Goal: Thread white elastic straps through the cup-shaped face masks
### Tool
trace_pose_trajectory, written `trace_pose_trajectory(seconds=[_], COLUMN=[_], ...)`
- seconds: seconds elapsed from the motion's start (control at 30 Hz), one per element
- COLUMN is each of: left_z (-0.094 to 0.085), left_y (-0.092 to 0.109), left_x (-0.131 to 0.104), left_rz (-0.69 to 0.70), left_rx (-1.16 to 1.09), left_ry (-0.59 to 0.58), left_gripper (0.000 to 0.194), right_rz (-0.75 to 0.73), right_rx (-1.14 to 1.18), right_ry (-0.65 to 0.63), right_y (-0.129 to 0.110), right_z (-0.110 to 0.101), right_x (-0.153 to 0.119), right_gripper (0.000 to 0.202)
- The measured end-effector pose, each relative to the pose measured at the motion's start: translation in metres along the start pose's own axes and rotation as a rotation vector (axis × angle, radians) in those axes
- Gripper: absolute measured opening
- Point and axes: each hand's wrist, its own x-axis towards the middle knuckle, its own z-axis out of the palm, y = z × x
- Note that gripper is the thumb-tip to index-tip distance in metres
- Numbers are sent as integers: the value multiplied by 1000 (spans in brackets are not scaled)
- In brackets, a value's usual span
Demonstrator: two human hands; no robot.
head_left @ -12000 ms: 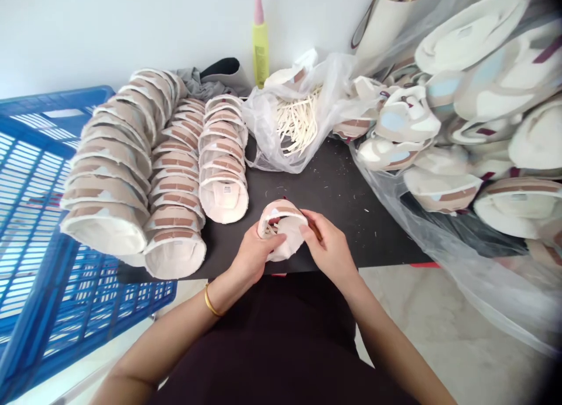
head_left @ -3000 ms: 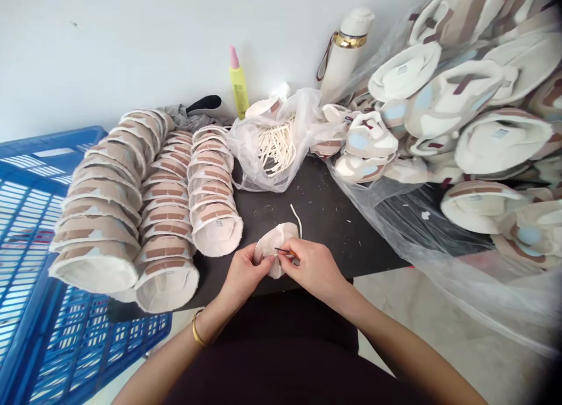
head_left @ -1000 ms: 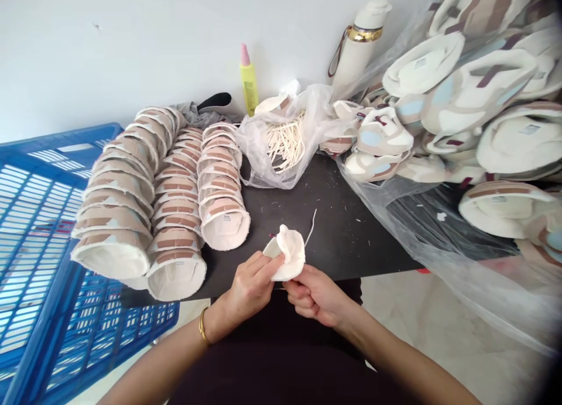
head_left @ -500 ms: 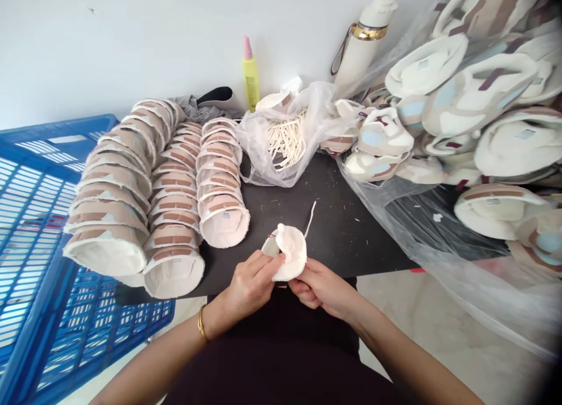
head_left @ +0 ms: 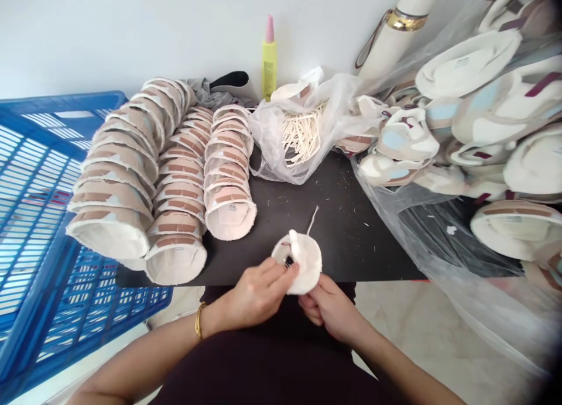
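A small cream shoe upper (head_left: 309, 261) is held at the table's front edge, its open side facing me. My left hand (head_left: 259, 291) pinches its left rim, with thumb and fingers closed on the fabric. My right hand (head_left: 327, 308) is closed on its lower right edge; part of those fingers is hidden behind the upper. A thin white cord (head_left: 313, 219) sticks out past its far side. Three rows of nested shoe uppers (head_left: 230, 218) stand to the left. Beyond my hands lies a clear plastic bag (head_left: 267, 159) of cream laces (head_left: 301, 136).
A blue plastic crate (head_left: 26, 276) is at the left. Many loose shoe uppers (head_left: 469, 59) lie on plastic sheeting at the right. A yellow bottle (head_left: 269, 71) with a pink cap and a white flask (head_left: 390, 48) stand by the wall. Scraps dot the black table (head_left: 342, 218).
The view has shifted, so the table items appear farther right and slightly higher. Both hands still grip the shoe upper, which appears slightly lower, turned more open, with a dark gap showing by the left fingers.
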Motion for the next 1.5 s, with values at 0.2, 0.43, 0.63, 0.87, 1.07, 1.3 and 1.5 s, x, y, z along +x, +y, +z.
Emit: trace_pose_trajectory(seconds=[0.2,0.43,0.63,0.87,1.07,1.3,1.5], left_z=[-2,-9,-7,2,3,4,12], left_y=[-1,-24,-11,-7,-8,-3,-13], left_x=[0,2,9,-1,2,-2,7], left_rz=[-26,-104,43,63,66,-30,-638], left_rx=[88,206,150,163,109,-24,-456], left_ry=[-23,-41,-175,-25,60,-2,240], left_gripper=[32,27,24,23,22,22,2], right_rz=[-54,-237,-643,-503,-490,-481,-679], right_rx=[-260,-885,-876,-1124,-917,-690,-538], right_ry=[-58,8,175,20,-91,235,561], right_y=[-13,-53,-94,-90,-80,-74,-70], right_z=[-9,-52,-50,-40,-41,-44,-30], right_x=[2,-36,-7,23,21,24,-21], right_gripper=[42,29,26,13,15,17,20])
